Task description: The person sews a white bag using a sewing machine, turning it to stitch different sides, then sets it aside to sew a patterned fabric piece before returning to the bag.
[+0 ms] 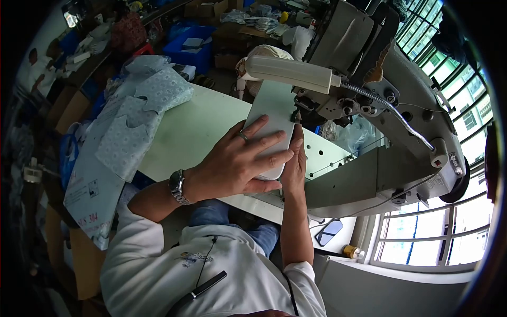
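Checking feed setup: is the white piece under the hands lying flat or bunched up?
Flat. The white fabric piece lies smooth on the sewing machine bed, the left hand spread on top, the right hand along its edge near the needle.

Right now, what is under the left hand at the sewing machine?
Under the left hand lies a pale fabric piece that runs toward the needle. The right hand touches its edge. The fabric below the palm and the table beneath it are covered.
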Motion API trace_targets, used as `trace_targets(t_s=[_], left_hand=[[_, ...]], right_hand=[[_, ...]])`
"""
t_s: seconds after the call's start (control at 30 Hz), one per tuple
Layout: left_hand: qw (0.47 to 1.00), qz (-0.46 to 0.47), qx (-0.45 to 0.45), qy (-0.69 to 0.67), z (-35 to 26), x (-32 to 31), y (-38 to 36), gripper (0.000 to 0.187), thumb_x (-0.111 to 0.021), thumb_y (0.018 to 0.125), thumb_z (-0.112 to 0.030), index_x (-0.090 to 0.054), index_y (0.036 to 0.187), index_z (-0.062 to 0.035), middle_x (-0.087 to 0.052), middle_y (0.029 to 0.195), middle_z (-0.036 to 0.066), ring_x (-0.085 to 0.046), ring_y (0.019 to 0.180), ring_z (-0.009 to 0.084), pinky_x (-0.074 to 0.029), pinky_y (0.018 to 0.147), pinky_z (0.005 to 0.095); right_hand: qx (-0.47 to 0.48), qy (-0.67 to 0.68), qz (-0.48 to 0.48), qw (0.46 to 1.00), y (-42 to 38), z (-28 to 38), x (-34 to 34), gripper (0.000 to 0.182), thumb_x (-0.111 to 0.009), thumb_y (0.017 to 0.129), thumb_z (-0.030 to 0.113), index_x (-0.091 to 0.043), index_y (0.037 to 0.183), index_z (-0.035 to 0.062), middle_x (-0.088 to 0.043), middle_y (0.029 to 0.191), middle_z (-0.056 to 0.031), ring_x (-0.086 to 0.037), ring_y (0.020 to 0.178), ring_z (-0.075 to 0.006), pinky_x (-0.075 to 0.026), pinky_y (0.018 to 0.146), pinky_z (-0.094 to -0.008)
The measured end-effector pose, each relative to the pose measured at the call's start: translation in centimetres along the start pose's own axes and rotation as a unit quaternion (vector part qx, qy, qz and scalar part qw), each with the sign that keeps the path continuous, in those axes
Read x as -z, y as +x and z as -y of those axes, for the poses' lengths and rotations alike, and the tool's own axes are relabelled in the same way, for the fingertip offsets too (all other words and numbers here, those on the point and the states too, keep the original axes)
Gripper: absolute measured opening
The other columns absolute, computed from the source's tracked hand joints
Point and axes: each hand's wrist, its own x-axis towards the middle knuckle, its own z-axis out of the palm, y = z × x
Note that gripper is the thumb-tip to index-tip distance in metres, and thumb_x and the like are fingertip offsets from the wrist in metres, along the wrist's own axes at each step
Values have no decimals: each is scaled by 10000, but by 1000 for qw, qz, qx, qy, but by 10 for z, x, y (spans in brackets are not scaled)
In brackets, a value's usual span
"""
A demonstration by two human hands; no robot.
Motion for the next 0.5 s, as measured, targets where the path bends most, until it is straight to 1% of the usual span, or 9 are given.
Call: trace_targets(t_s=[0.07, 0.13, 0.17, 0.23, 0.3, 0.33, 0.37, 0.43, 0.5], left_hand=[[1000, 3, -8, 1, -2, 4, 1, 629, -745, 909, -590, -688, 1421, -230, -566, 1545, 86, -443, 1508, 387, -400, 1199, 589], [1000, 16, 4, 3, -6, 13, -1, 566, -779, 904, -500, -704, 1380, -204, -578, 1525, 63, -468, 1496, 362, -386, 1222, 577], [1000, 18, -1, -1, -5, 12, -6, 566, -779, 904, -500, -704, 1380, -204, -578, 1525, 63, -468, 1496, 362, -386, 1222, 577], [997, 13, -72, -33, 3, 9, -15, 478, -829, 877, -339, -726, 1316, -181, -610, 1491, 29, -508, 1471, 341, -377, 1239, 568], [994, -1, -82, -74, 11, 7, -17, 462, -835, 866, -281, -729, 1305, -183, -628, 1458, 7, -536, 1443, 309, -383, 1241, 555], [990, -13, -88, -112, 13, 5, -18, 454, -840, 855, -223, -732, 1294, -185, -647, 1425, -16, -564, 1414, 276, -390, 1242, 542], [990, -12, -87, -113, 14, 3, -18, 454, -840, 855, -223, -732, 1294, -185, -647, 1425, -16, -564, 1414, 276, -390, 1242, 542], [985, -40, -104, -131, 16, -1, -18, 408, -847, 836, -170, -762, 1234, -180, -687, 1373, -25, -591, 1390, 273, -428, 1228, 522], [984, -47, -102, -137, 18, -4, -17, 406, -849, 833, -157, -761, 1228, -178, -696, 1366, -26, -599, 1384, 277, -436, 1220, 522]], right_hand=[[-5, 27, -15, 999, -5, 3, -4, 738, -275, 1164, 530, -269, 1662, -14, -472, 1594, -217, -510, 1439, -320, -467, 1160, -408], [-11, 54, -40, 998, -15, -3, -6, 734, -299, 1164, 527, -284, 1654, -19, -472, 1593, -218, -516, 1431, -322, -461, 1167, -404], [-68, 71, -47, 994, -27, -19, -2, 716, -322, 1162, 522, -310, 1639, -12, -484, 1584, -206, -526, 1422, -315, -455, 1167, -406], [-176, 103, -58, 977, -50, -61, 9, 678, -368, 1158, 510, -361, 1609, 4, -508, 1566, -183, -545, 1403, -302, -442, 1166, -409], [-287, 134, -63, 946, -72, -85, 15, 641, -414, 1154, 499, -412, 1578, 19, -532, 1548, -160, -564, 1384, -289, -430, 1166, -413], [-325, 213, -45, 920, -81, -81, 9, 565, -428, 1158, 464, -448, 1549, 57, -608, 1461, -116, -637, 1279, -236, -498, 1075, -395], [-327, 213, -45, 920, -88, -87, 10, 565, -428, 1158, 464, -448, 1549, 57, -608, 1461, -116, -637, 1279, -236, -498, 1075, -395], [-330, 338, -12, 882, -97, -95, 11, 573, -458, 1154, 432, -400, 1594, 70, -612, 1462, -92, -648, 1266, -217, -525, 1038, -379], [-312, 328, -30, 891, -101, -91, 9, 600, -486, 1145, 422, -367, 1615, 69, -610, 1466, -81, -650, 1265, -211, -531, 1032, -375]])
